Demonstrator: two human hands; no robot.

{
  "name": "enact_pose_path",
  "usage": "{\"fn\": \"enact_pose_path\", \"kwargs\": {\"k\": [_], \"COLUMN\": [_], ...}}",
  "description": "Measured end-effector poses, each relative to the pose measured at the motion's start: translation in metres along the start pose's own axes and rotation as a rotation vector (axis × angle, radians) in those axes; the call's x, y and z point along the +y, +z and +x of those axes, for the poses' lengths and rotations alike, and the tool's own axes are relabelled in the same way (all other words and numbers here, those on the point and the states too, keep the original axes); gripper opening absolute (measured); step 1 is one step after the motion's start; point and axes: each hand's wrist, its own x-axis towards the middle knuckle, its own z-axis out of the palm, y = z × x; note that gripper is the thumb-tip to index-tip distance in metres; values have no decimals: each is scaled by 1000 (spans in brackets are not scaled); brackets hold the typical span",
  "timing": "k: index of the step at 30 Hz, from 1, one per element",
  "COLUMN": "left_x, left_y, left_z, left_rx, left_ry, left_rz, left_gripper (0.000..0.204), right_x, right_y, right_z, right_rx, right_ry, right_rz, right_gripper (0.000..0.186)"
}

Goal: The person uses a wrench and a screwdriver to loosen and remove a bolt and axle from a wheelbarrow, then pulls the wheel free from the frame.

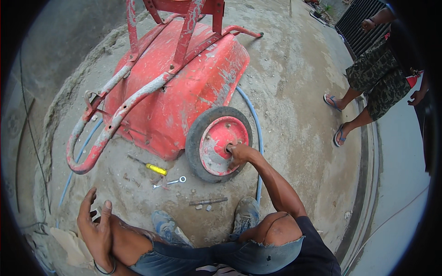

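A wheelbarrow wheel (194, 164) with a black tyre and a scuffed red rim leans beside the upturned red wheelbarrow tray (152, 115). My right hand (240, 154) is closed at the hub, thumb side by the centre hole, lower fingers partly hidden against the rim. Over my left knee, my left hand (95, 225) is raised with fingers apart and nothing in it. On the ground between hands and tray lie a yellow-handled screwdriver (155, 169), a combination wrench (171, 182) and a greyish metal axle rod (208, 201).
The wheelbarrow's tubular frame (133, 99) sticks up on the left. A blue hose (256, 119) runs past the wheel. Another person in camouflage shorts (380, 76) stands at the right, near a raised pale ledge (400, 184). Small stones (208, 208) lie near my shoes.
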Motion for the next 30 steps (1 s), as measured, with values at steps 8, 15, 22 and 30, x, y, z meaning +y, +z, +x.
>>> {"fn": "enact_pose_path", "kwargs": {"k": [8, 15, 22, 30], "left_x": [4, 2, 9, 23], "left_y": [0, 1, 4, 19], "left_z": [0, 4, 8, 18], "left_rx": [5, -4, -16, -80], "left_ry": [5, -17, -29, -33], "left_rz": [-7, 1, 20, 60], "left_gripper": [50, 49, 49, 50], "right_x": [-5, -43, -32, -51], "right_y": [-1, 0, 106, 211], "right_z": [-19, -98, -203, -290], "right_rx": [109, 229, 132, 210], "right_ry": [17, 160, 269, 601], "right_rz": [-37, 406, 1047, 1393], "right_gripper": [68, 78, 60, 68]}}
